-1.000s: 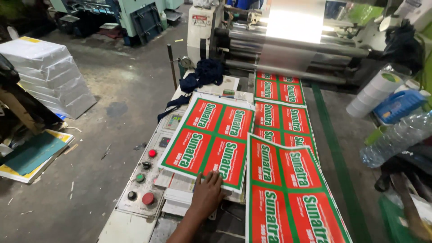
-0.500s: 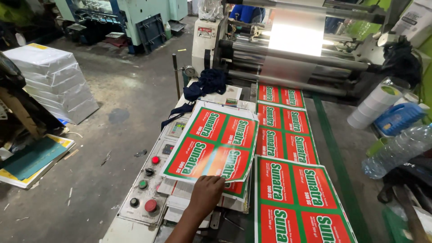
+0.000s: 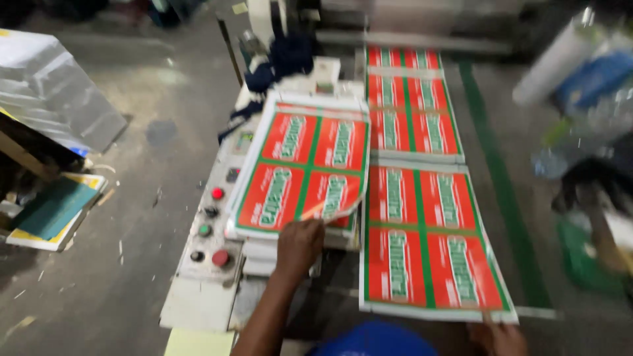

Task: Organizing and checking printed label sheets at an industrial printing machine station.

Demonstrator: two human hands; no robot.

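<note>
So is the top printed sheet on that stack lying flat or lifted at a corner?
Lifted: the top printed sheet curls up at its near right corner, where the left hand pinches it.

One head-worn camera looks steeply down and forward from close above the left hand [image 3: 299, 245] and right hand [image 3: 499, 337], facing along the machine bed beyond them, with floor off to the left hand's side.
</note>
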